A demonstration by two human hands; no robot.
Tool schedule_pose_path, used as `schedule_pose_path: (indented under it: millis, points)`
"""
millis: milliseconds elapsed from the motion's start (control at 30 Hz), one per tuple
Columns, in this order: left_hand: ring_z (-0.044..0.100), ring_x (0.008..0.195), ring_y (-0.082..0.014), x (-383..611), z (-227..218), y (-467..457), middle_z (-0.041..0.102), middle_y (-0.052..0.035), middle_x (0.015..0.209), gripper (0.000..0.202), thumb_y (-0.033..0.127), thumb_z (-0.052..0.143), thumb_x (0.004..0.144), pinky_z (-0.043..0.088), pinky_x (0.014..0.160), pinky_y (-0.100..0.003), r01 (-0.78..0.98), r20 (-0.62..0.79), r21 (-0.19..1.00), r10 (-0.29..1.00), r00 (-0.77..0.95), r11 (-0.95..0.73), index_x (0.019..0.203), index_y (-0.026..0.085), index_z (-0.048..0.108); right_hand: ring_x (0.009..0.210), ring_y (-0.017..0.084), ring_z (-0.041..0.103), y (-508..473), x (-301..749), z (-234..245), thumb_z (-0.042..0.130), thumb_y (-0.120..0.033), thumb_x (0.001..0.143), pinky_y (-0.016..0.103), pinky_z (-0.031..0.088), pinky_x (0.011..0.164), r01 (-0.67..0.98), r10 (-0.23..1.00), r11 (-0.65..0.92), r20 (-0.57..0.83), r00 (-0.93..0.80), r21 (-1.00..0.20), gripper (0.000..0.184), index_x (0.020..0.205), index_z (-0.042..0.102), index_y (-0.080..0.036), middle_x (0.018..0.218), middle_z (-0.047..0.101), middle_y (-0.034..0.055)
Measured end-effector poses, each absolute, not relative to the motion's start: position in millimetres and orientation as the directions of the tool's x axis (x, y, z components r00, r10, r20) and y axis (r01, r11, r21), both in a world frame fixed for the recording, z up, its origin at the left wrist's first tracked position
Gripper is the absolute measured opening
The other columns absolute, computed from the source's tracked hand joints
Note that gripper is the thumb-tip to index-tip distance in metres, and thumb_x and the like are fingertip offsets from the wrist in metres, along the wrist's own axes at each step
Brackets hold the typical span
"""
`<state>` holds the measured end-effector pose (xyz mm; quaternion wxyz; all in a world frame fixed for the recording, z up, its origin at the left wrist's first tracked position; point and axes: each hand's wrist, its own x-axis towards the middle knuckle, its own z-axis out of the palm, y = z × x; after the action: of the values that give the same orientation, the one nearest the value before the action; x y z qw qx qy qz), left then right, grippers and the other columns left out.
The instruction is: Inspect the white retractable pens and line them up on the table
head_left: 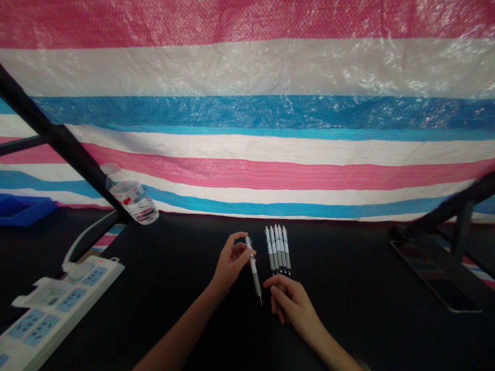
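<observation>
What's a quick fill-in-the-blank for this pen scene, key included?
The left hand holds a pen whose upper barrel is ____.
Beyond the right hand, a row of pens lies on a ____ tabletop.
The power strip lies to the person's ____.
The sheet behind has a ____ pattern.

Missing words: white; black; left; striped

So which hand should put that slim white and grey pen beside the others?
Probably the left hand: it holds the slim pen, just left of the row of white and grey pens. The right hand seems empty, just below the row.
</observation>
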<state>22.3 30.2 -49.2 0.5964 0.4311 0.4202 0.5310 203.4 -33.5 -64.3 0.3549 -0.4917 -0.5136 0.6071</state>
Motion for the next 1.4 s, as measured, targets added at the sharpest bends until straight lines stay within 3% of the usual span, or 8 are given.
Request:
schedule_pose_path:
  millis: [433, 667, 800, 900, 1000, 1133, 1267, 1400]
  points:
    - [0.069, 0.072, -0.0163, 22, -31, 44, 0.072, -0.0014, 0.080, 0.050, 0.031, 0.073, 0.078, 0.056, 0.064, -0.026, -0.258, -0.081, 0.961, 0.994, 0.069, 0.097, 0.122, 0.021, 0.049, 0.034, 0.006, 0.040, -35, 203, -60, 0.051, -0.042, 0.087, 0.018, 0.025, 0.037, 0.113, 0.942, -0.194, -0.217, -0.257, -0.974, 0.032, 0.094, 0.064, -0.013, 0.052, 0.057, -0.0043]
    - [0.068, 0.062, -0.0143, 24, -32, 85, 0.070, 0.0004, 0.077, 0.041, 0.025, 0.061, 0.080, 0.057, 0.060, -0.025, 0.169, 0.043, 0.983, 0.986, 0.160, -0.071, 0.120, 0.019, 0.049, 0.037, 0.008, 0.042, -36, 202, -60, 0.049, -0.021, 0.076, 0.020, 0.029, 0.041, 0.232, 0.944, -0.155, -0.213, -0.253, -0.960, 0.020, 0.076, 0.068, -0.014, 0.051, 0.058, -0.0030]
    - [0.065, 0.053, -0.0122, 33, -46, 104, 0.066, 0.0013, 0.081, 0.039, 0.017, 0.065, 0.073, 0.053, 0.053, -0.023, 0.284, 0.076, 0.951, 0.981, 0.181, -0.126, 0.111, 0.020, 0.058, 0.049, 0.012, 0.051, -40, 202, -53, 0.048, -0.009, 0.071, 0.023, 0.036, 0.050, 0.392, 0.968, 0.053, -0.048, -0.244, -0.918, 0.022, 0.071, 0.069, -0.015, 0.053, 0.058, -0.0015]
    - [0.061, 0.051, -0.0094, 37, -57, 106, 0.064, -0.0002, 0.088, 0.039, 0.012, 0.063, 0.071, 0.050, 0.051, -0.022, 0.363, 0.111, 0.918, 0.981, 0.156, -0.161, 0.110, 0.019, 0.062, 0.067, 0.018, 0.060, -41, 206, -46, 0.050, -0.007, 0.075, 0.029, 0.046, 0.062, 0.542, 0.947, 0.312, 0.211, -0.240, -0.780, 0.021, 0.079, 0.069, -0.016, 0.068, 0.064, 0.0032]
    - [0.057, 0.052, -0.0081, 36, -64, 97, 0.063, -0.0020, 0.093, 0.035, 0.011, 0.063, 0.071, 0.049, 0.052, -0.022, 0.425, 0.136, 0.886, 0.980, 0.145, -0.186, 0.106, 0.018, 0.064, 0.098, 0.025, 0.062, -36, 212, -45, 0.048, -0.003, 0.082, 0.037, 0.051, 0.084, 0.642, 0.854, 0.516, 0.402, -0.330, -0.568, 0.032, 0.104, 0.068, -0.015, 0.097, 0.071, 0.0098]
    - [0.057, 0.056, -0.0089, 25, -60, 72, 0.062, -0.0031, 0.097, 0.031, 0.011, 0.062, 0.073, 0.050, 0.055, -0.022, 0.457, 0.158, 0.856, 0.964, 0.212, -0.241, 0.103, 0.018, 0.067, 0.122, 0.030, 0.053, -27, 219, -53, 0.050, 0.001, 0.083, 0.045, 0.046, 0.100, 0.742, 0.774, 0.607, 0.424, -0.470, -0.285, 0.043, 0.120, 0.064, -0.015, 0.122, 0.069, 0.0109]
    - [0.061, 0.066, -0.0115, 12, -52, 42, 0.062, -0.0062, 0.108, 0.036, 0.003, 0.051, 0.077, 0.050, 0.061, -0.023, 0.457, 0.212, 0.768, 0.852, 0.479, -0.449, 0.102, 0.021, 0.069, 0.114, 0.029, 0.058, -22, 218, -60, 0.056, -0.004, 0.089, 0.043, 0.047, 0.096, 0.763, 0.730, 0.632, 0.432, -0.530, -0.134, 0.026, 0.110, 0.068, -0.017, 0.117, 0.071, 0.0087]
    - [0.065, 0.093, -0.0198, 7, -50, 25, 0.062, -0.0083, 0.113, 0.035, -0.001, 0.050, 0.078, 0.053, 0.081, -0.030, 0.473, 0.243, 0.700, 0.801, 0.547, -0.535, 0.099, 0.021, 0.069, 0.105, 0.026, 0.061, -21, 215, -61, 0.058, -0.010, 0.094, 0.042, 0.047, 0.095, 0.760, 0.704, 0.648, 0.413, -0.579, -0.039, 0.016, 0.103, 0.068, -0.019, 0.107, 0.072, 0.0074]
